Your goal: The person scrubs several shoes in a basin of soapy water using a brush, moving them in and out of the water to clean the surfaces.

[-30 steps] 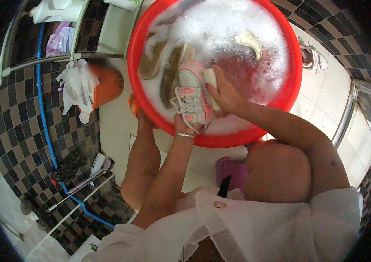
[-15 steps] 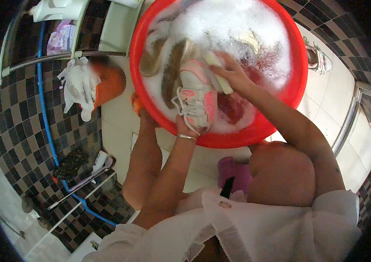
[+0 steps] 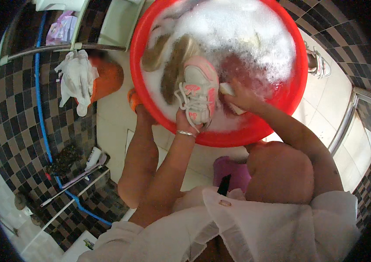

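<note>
Hose (image 3: 39, 87), blue, runs down the dark tiled wall (image 3: 17, 100) at far left, below and beside a purple pack (image 3: 62, 31). White bag (image 3: 75, 78) drapes over the left side of an orange bin (image 3: 109, 82). Orange slipper (image 3: 133, 100) is worn on the person's left foot, just beside a red basin (image 3: 297, 87). Two brown soles (image 3: 156, 53) lie at the basin's left, partly covered by foam (image 3: 238, 22).

Left hand (image 3: 186, 122) is clamped on the heel end of a white-and-pink shoe (image 3: 200, 85); the exact placing of its fingers is hidden. The shoe is held over the basin, toe pointing away from the person, laces hanging loose. Right hand (image 3: 247, 99), apart from the left, grips a pale, oblong block (image 3: 232, 99) just beside the shoe's right side. Purple stool (image 3: 231, 171) stands below the basin. Laced footwear (image 3: 319, 64) rests on the floor (image 3: 321, 118) at far right.
</note>
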The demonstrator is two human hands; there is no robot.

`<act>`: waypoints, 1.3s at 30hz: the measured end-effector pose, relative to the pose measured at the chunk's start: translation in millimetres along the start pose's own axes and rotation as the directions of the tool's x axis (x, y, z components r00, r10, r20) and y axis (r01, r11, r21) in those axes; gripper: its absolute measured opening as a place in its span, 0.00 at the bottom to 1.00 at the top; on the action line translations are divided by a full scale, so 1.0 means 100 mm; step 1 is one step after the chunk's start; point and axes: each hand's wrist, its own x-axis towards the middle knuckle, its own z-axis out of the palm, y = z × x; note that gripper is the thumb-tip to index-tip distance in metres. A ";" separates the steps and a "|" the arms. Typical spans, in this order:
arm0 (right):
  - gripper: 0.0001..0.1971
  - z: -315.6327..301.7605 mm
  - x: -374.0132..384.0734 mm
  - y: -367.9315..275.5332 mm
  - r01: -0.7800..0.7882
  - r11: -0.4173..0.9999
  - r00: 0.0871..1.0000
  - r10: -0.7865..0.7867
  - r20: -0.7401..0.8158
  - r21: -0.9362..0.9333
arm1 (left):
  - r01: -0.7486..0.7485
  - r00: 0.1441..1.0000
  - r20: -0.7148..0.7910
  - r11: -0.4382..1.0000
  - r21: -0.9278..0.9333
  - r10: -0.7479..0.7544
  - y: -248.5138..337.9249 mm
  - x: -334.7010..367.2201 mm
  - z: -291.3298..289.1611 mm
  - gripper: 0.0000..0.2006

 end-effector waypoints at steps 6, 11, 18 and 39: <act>0.30 -0.36 0.11 0.23 -0.038 0.998 0.988 0.031 -0.154 -0.042 | 0.037 0.997 -0.071 0.998 0.048 -0.033 -0.16 0.06 0.13 0.19; 0.28 -0.44 0.24 -0.64 0.633 0.773 0.673 -0.579 -0.461 -0.048 | 0.054 0.993 -0.110 0.992 0.114 -0.041 -0.07 0.03 0.09 0.18; 0.30 -0.18 -0.06 -0.72 0.442 0.714 0.836 -0.547 -0.040 -0.543 | -0.007 0.987 -0.156 0.977 0.211 0.041 -0.22 0.07 0.21 0.17; 0.29 -0.40 0.27 -0.09 0.126 0.977 0.855 -0.195 -0.480 -0.172 | -0.019 0.993 -0.110 0.965 0.262 0.049 -0.24 0.17 0.15 0.18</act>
